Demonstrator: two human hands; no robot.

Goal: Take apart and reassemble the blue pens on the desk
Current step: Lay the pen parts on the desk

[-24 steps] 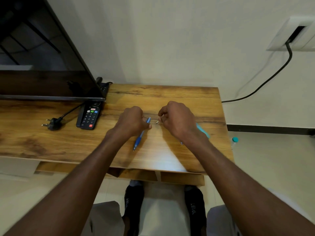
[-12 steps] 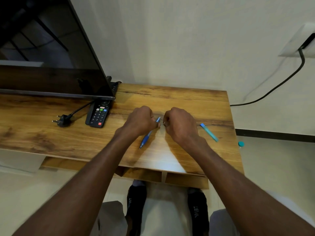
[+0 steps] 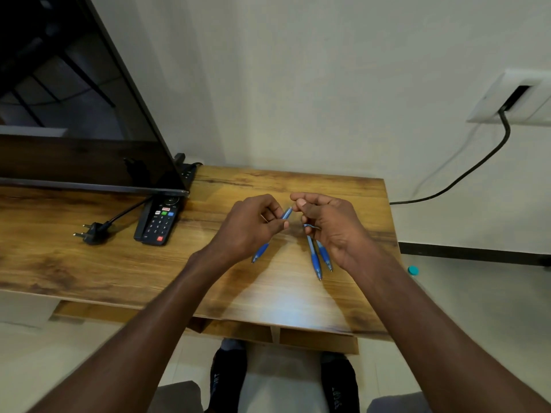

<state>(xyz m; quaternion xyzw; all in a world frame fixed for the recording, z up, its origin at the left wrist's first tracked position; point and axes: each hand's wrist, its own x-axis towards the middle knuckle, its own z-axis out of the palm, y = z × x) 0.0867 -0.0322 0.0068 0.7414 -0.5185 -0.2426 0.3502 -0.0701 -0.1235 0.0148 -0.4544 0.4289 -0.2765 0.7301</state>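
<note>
Pen in our left hand: blue plastic pen (image 3: pixel 272 234), gripped by our left hand (image 3: pixel 249 231) with thumb and curled fingers closed round its middle. It slants, upper end near our right fingertips, writing tip low and toward us, above the desk.
Pens under our right hand: two more blue pens (image 3: pixel 318 257) run side by side, tips toward us. Their upper ends vanish beneath the palm; we cannot tell whether they lie on the wood or are held.
Right hand: our right hand (image 3: pixel 329 225) has its fingers curled, thumb and forefinger pinched together just beside the top of the left pen. What they pinch is too small to make out.
Desk: light-brown wooden desk (image 3: pixel 104 263) with dark grain; all three pens are at its right half, near the middle.
Remote: black television remote with coloured buttons (image 3: pixel 158 223) lies left of our hands, well apart from the pens.
Plug: black two-pin plug on a black cord (image 3: pixel 91 233) lies left of the remote.
Screen: large dark flat screen (image 3: pixel 74 114) stands at the back left.
Wall: pale wall with a white socket plate (image 3: pixel 512 99) and a black cable (image 3: pixel 465 174) at right.
Floor: small teal bottle cap (image 3: pixel 413 270) beside the desk edge.
</note>
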